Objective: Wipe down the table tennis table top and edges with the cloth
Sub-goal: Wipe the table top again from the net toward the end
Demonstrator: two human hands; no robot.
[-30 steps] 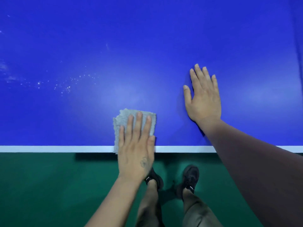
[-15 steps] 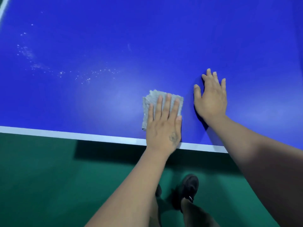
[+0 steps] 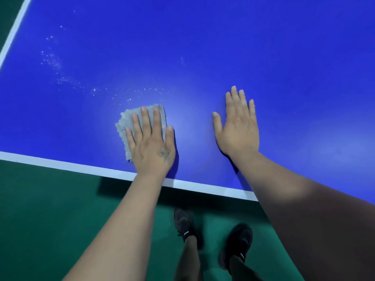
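The blue table tennis table top (image 3: 203,47) fills the upper view, with a white line (image 3: 60,164) along its near edge. A folded grey cloth (image 3: 126,122) lies flat on the top just beyond that edge. My left hand (image 3: 151,141) presses on the cloth with straight fingers and covers most of it. My right hand (image 3: 237,126) rests flat on the bare blue surface to the right of the cloth, fingers spread. White specks of dust (image 3: 95,89) lie scattered beyond and to the left of the cloth.
Green floor (image 3: 50,220) lies below the table's edge. My two black shoes (image 3: 236,246) stand on it close to the table. The table's left edge line (image 3: 14,31) shows at the upper left corner.
My left hand has slid the cloth away from the near white line and further onto the table, toward the dust specks. My right hand has stayed flat on the top. The view has turned left.
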